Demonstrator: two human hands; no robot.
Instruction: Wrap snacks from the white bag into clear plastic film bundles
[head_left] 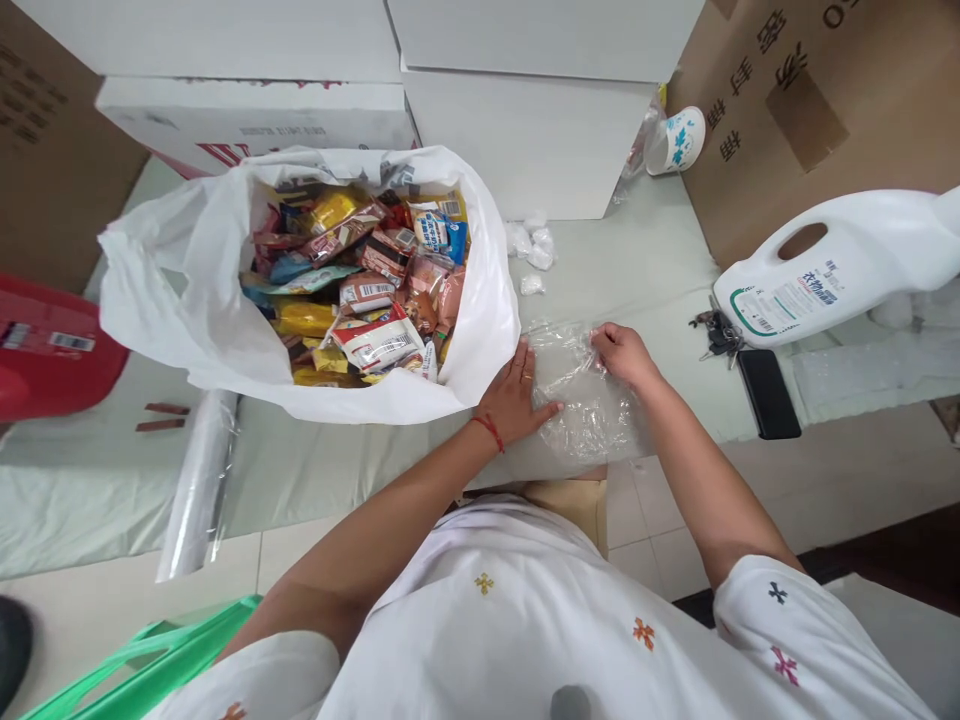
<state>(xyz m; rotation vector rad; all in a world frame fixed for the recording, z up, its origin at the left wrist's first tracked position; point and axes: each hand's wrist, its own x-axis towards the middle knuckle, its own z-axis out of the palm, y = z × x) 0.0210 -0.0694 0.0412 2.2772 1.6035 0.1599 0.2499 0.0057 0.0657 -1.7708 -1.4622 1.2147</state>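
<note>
A crumpled sheet of clear plastic film [592, 425] lies on the cloth-covered table in front of me. My left hand [516, 395] rests flat at its left edge with fingers stretched out, wearing a ring and a red string bracelet. My right hand [622, 352] pinches the film at its upper right edge. Left of the film, beside my left fingertips, stands a white plastic bag [480, 340], wide open and full of small wrapped snacks [367, 290]. Several little white plastic bundles [536, 245] lie just beyond the film.
White boxes [517, 140] stand along the back. To the right are a white detergent bottle [832, 270], keys [718, 335], a black phone [769, 393] and a paper cup [676, 141]. On the left lie a roll of clear film [196, 480] and a red container [52, 350].
</note>
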